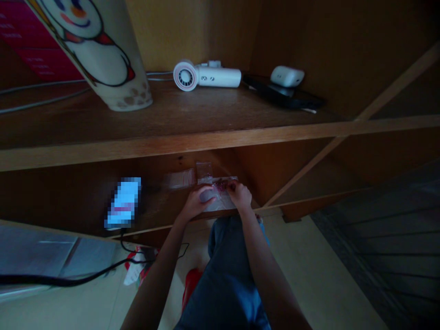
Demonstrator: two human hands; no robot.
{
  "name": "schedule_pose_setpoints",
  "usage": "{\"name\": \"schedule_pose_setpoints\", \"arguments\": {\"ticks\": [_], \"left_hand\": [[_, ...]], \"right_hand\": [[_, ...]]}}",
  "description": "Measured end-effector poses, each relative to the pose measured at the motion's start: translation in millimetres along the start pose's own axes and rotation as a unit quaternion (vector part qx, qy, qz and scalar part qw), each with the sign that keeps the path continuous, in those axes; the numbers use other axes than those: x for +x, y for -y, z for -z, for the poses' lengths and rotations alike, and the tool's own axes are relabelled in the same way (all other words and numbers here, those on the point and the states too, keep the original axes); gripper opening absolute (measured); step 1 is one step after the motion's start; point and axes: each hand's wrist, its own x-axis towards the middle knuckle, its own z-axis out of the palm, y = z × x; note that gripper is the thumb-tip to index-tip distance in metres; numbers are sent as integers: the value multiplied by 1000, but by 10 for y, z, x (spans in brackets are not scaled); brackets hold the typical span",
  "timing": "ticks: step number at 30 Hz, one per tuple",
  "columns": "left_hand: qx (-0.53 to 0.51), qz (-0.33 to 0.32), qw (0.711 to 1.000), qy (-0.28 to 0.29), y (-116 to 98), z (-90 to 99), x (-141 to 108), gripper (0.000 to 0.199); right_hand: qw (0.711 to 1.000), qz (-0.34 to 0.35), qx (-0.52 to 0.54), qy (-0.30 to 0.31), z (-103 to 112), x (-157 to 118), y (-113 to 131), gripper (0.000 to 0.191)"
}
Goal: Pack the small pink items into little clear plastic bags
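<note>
Clear plastic bag point(220, 200) lies flat on the lower wooden shelf point(161, 206), with two more bags point(204, 172) just beyond it. Your right hand point(239, 195) pinches a red beaded item point(220, 184) at the bag's upper edge. Your left hand point(196, 202) clasps a pale grey oval object point(206, 196) against the bag. Whether the red item is inside the bag cannot be confirmed.

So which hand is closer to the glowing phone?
Left. The left hand is nearer, off to one side of the phone. The right hand is farther away, past the left hand, at the clear plastic bag.
</note>
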Motion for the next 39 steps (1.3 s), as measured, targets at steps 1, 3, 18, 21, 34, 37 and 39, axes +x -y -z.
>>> {"name": "schedule_pose_setpoints", "arguments": {"ticks": [1, 3, 18, 21, 34, 37, 39], "left_hand": [[1, 0, 1000, 1, 3, -1, -1, 34], [2, 1, 1000, 1, 11, -5, -3, 34], [-5, 0, 1000, -7, 9, -1, 2, 33], [-4, -2, 1000, -7, 6, 1, 0, 33], [-6, 3, 1000, -1, -22, 11, 3, 34], [-5, 2, 1000, -2, -10, 6, 5, 34], [-2, 3, 1000, 0, -2, 3, 6, 35]], "right_hand": [[1000, 0, -2, 0, -2, 3, 0, 30], [1000, -1, -5, -1, -7, 10, -1, 30], [1000, -4, 3, -9, -17, 21, -20, 30], [1000, -10, 5, -11, -18, 26, -21, 29], [992, 43, 116, -16, -44, 19, -52, 24], [972, 119, 201, 20, -90, -10, -47, 21], [952, 169, 249, 47, -124, -20, -32, 18]]}}
